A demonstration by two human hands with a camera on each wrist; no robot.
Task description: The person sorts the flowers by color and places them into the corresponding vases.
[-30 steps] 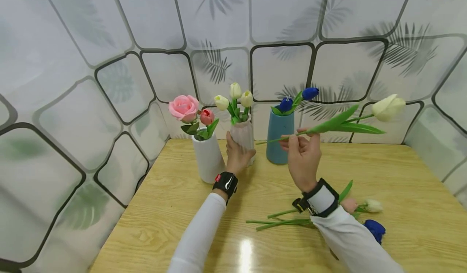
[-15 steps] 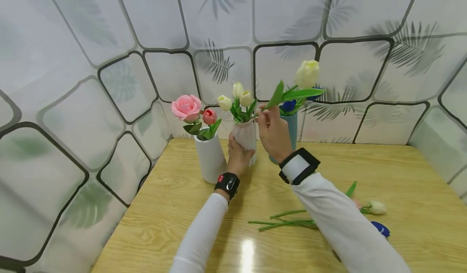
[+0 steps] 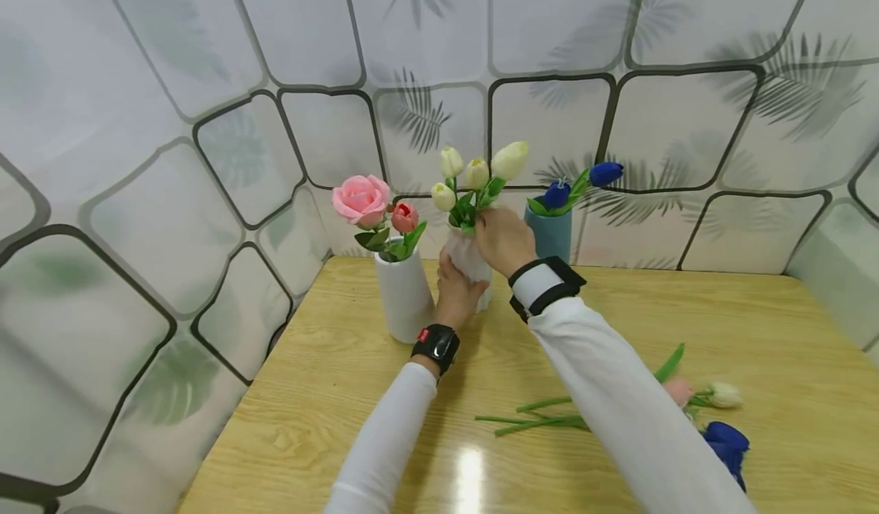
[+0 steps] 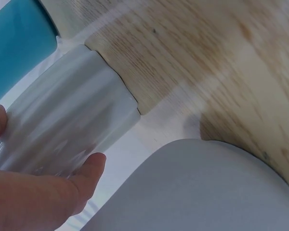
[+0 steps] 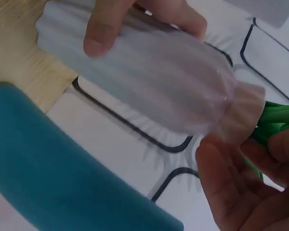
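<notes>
My left hand (image 3: 458,293) grips the ribbed white vase (image 4: 72,110) around its body, thumb on one side and fingers on the other. Several white tulips with green leaves stand in its mouth. At the rim, my right hand (image 3: 507,241) pinches the stem of a larger white tulip (image 3: 510,161), whose bloom leans right above the others. The right wrist view has the fingertips right beside the vase's neck (image 5: 241,110) and green stems (image 5: 279,114); the lower end of the held stem is hidden.
To the left stands a smooth white vase (image 3: 404,300) with a pink rose and a red tulip. A blue vase (image 3: 549,232) with blue tulips is behind the right hand. Loose flowers, including a blue one (image 3: 726,441), lie on the wooden table (image 3: 309,392) at the right front, partly under the right sleeve.
My right hand has carried the large white tulip leftward to the ribbed vase, tipping it from nearly level to upright and lowering it at the mouth. The left hand keeps its grip.
</notes>
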